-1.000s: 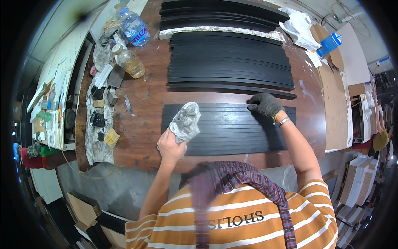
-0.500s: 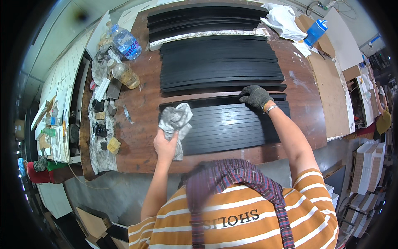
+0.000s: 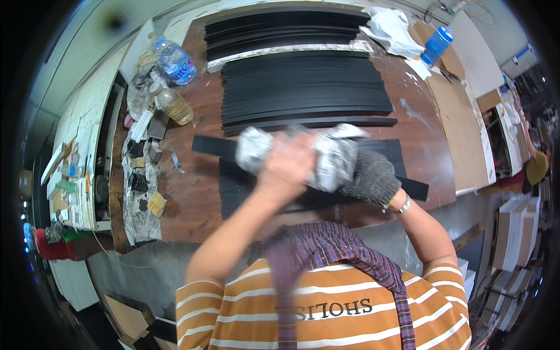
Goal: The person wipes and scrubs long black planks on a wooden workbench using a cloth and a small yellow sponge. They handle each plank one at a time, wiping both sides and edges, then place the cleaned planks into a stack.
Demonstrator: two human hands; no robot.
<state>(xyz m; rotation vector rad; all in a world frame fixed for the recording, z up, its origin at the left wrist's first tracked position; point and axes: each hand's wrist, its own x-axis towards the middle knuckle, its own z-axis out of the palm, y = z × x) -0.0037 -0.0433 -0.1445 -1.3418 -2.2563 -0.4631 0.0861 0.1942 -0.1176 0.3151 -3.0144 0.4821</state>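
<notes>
My bare left hand (image 3: 289, 163), smeared by motion, grips a crumpled grey-white rag (image 3: 336, 157). The rag is pressed over the middle of a long black strip (image 3: 415, 189). My right hand (image 3: 373, 178), in a dark grey knit glove, closes around that strip right of the rag; its fingertips are partly hidden. Slanting down to the right, the strip lies across a near row of black strips (image 3: 232, 188), its ends jutting past both sides of the row. Just beyond, a wider set of black strips (image 3: 306, 87) lies side by side on the brown table (image 3: 195, 210).
More black strips (image 3: 286, 29) are stacked at the far edge. On the left stand a large clear bottle (image 3: 175, 61) and a smaller bottle of yellowish liquid (image 3: 174, 106), near blocks and a yellow sponge (image 3: 157, 204). White cloth (image 3: 394, 32) and a blue bottle (image 3: 436, 46) are far right.
My left hand has swung right with the rag, onto a strip now slanting over the near row. My gloved right hand has come nearer to me, and holds that strip.
</notes>
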